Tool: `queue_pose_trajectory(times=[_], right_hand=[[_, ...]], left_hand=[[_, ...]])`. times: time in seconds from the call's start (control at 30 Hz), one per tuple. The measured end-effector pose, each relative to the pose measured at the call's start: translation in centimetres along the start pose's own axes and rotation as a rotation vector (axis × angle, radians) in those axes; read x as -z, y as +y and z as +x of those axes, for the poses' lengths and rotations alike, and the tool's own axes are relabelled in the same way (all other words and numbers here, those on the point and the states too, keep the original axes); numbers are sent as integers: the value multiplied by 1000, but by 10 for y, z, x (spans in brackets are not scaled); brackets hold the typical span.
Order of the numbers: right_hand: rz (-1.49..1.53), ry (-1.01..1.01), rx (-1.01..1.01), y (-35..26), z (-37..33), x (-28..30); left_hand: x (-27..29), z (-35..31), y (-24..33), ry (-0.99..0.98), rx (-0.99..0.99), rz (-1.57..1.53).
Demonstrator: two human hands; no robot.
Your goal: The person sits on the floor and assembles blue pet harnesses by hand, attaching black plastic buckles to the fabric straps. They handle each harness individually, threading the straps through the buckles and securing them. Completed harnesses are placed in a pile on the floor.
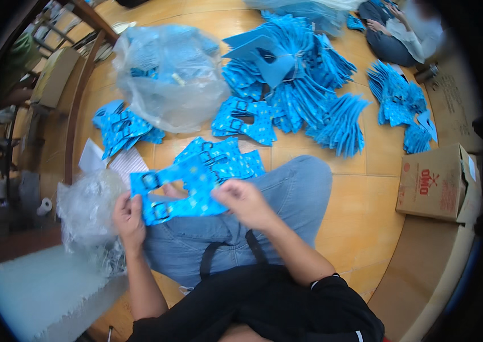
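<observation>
Over my lap is a flat blue patterned piece (193, 182) with a cut-out in its middle and black shapes along its left side. My left hand (127, 215) pinches its left edge, thumb on top. At the opposite edge, my right hand (245, 203) has its fingers closed on the piece's border. Just beyond it, a small fanned stack of similar blue pieces (235, 161) lies on the floor by my knees. Farther out is another small stack (246, 121), and one more stack (124, 130) sits to the left.
A large heap of bundled blue pieces (292, 74) fills the far middle, beside a clear plastic bag (167, 85). More bundles (395, 97) lie at right, near cardboard boxes (430, 182). Crumpled plastic (90, 205) and a pale foam block (47, 290) are at left. Another person (395, 37) sits far right.
</observation>
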State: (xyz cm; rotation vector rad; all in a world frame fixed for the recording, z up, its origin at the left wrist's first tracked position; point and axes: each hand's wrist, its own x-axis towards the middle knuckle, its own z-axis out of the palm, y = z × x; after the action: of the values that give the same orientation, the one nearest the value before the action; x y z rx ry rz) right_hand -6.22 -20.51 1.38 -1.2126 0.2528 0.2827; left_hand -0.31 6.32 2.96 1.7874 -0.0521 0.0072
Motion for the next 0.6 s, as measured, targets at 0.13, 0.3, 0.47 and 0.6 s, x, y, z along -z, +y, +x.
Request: queue_pose_trajectory(times=[0.13, 0.3, 0.47, 0.6], right_hand=[[41, 272, 81, -17, -9, 22], [120, 341, 169, -28, -23, 46], [174, 405, 217, -27, -26, 51], [188, 429, 208, -26, -25, 44]], left_hand=[[-35, -2, 15, -93, 80, -216], [-64, 3, 33, -146, 146, -431], [-60, 0, 48, -229, 177, -466], [-53, -4, 56, -260, 161, -495]])
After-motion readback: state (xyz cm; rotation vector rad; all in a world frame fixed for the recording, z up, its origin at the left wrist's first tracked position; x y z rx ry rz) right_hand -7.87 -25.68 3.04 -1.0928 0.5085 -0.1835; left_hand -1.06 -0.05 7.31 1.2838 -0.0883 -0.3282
